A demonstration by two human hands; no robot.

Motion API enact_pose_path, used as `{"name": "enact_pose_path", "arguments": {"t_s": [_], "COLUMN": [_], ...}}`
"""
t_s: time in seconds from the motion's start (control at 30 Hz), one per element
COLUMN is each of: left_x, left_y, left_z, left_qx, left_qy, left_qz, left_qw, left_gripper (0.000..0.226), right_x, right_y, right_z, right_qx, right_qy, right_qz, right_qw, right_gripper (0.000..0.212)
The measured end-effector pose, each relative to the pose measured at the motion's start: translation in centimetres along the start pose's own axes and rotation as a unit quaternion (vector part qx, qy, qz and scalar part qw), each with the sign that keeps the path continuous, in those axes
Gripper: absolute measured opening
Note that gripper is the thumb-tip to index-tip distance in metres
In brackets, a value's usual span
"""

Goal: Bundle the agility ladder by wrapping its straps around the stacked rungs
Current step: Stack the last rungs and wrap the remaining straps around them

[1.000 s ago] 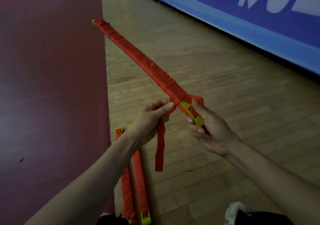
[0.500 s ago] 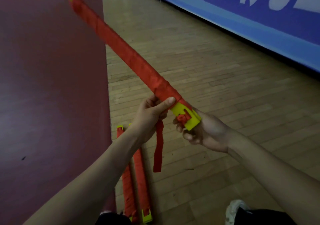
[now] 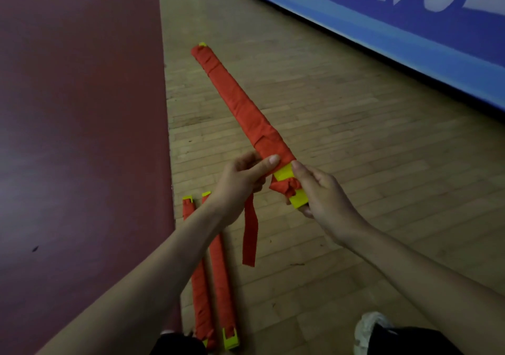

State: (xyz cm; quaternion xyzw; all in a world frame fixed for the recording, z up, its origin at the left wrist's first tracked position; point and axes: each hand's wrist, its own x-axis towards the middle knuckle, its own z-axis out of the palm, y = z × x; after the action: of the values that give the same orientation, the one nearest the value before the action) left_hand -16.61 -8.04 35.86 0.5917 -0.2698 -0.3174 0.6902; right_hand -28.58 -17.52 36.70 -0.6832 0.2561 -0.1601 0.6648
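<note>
**Nearly bundled: one loose tail left to tuck**

Both hands are closed on the near end of the ladder bundle (image 3: 240, 103). The left hand (image 3: 240, 182) grips the red-wrapped part with its thumb laid across the top. The right hand (image 3: 322, 193) pinches the yellow rung ends (image 3: 297, 198), forefinger above and the other fingers beneath. A strap tail (image 3: 250, 234) hangs free below the left hand.

To finish well, I judge, the left hand should hold the last turn tight while the tail goes round and under a taut lap. Slack here would let the turns loosen.

The bundle's long axis runs from the hands away to the far left, with its yellow tip pointing far. Whether that tip touches the wooden floor (image 3: 355, 136) I cannot tell. Two wrapped bundles (image 3: 216, 267) lie on the floor beside the left forearm, and a blue banner (image 3: 410, 26) stands far right.
</note>
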Motion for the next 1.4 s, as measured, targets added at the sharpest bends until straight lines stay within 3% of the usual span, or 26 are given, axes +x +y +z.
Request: {"name": "enact_pose_path", "arguments": {"t_s": [0.07, 0.23, 0.43, 0.67, 0.9, 1.0, 1.1, 1.17, 1.23, 1.33, 1.4], "left_x": [0.0, 0.0, -0.1, -0.3, -0.4, -0.4, -0.3, -0.4, -0.4, -0.4, -0.5], "left_y": [0.2, 0.2, -0.1, 0.5, 0.2, 0.5, 0.5, 0.6, 0.5, 0.0, -0.2], "left_z": [-0.1, -0.4, -0.2, 0.1, 0.5, 1.1, 0.9, 0.6, 0.4, 0.5, 0.8], "left_qx": [-0.028, -0.093, -0.196, -0.222, -0.218, -0.212, -0.189, -0.176, -0.161, -0.156, -0.151], "left_qy": [-0.036, -0.096, -0.107, -0.114, -0.040, 0.009, 0.048, 0.071, 0.078, 0.072, 0.056], "left_qz": [0.004, 0.002, -0.003, 0.029, -0.023, -0.047, -0.045, -0.038, -0.029, -0.021, -0.027], "left_qw": [0.999, 0.991, 0.975, 0.968, 0.975, 0.976, 0.980, 0.981, 0.983, 0.985, 0.987], "left_gripper": [0.004, 0.030, 0.025, 0.074, 0.053, 0.044, 0.038, 0.035, 0.037, 0.038, 0.038], "right_x": [0.2, 0.2, 0.1, -0.2, -0.4, -0.2, 0.9, 1.8, 2.3, 1.7, 1.2], "right_y": [-0.1, -0.8, -1.3, -0.6, 0.3, 0.6, 1.1, 0.7, -0.2, -0.5, -0.1], "right_z": [-0.2, -0.9, -1.2, -0.2, 0.8, 1.3, 0.9, -0.4, -1.5, -1.3, -0.7], "right_qx": [0.025, 0.082, 0.208, 0.380, 0.415, 0.371, 0.207, 0.164, 0.128, -0.011, -0.047], "right_qy": [0.007, -0.018, -0.109, -0.246, -0.287, -0.251, -0.070, 0.024, 0.016, -0.022, -0.046], "right_qz": [0.001, -0.012, 0.035, 0.121, 0.171, 0.171, 0.149, 0.124, 0.074, -0.007, -0.040], "right_qw": [1.000, 0.996, 0.971, 0.883, 0.846, 0.878, 0.964, 0.978, 0.989, 1.000, 0.997], "right_gripper": [0.032, 0.037, 0.041, 0.038, 0.036, 0.027, 0.028, 0.037, 0.040, 0.013, 0.007]}}
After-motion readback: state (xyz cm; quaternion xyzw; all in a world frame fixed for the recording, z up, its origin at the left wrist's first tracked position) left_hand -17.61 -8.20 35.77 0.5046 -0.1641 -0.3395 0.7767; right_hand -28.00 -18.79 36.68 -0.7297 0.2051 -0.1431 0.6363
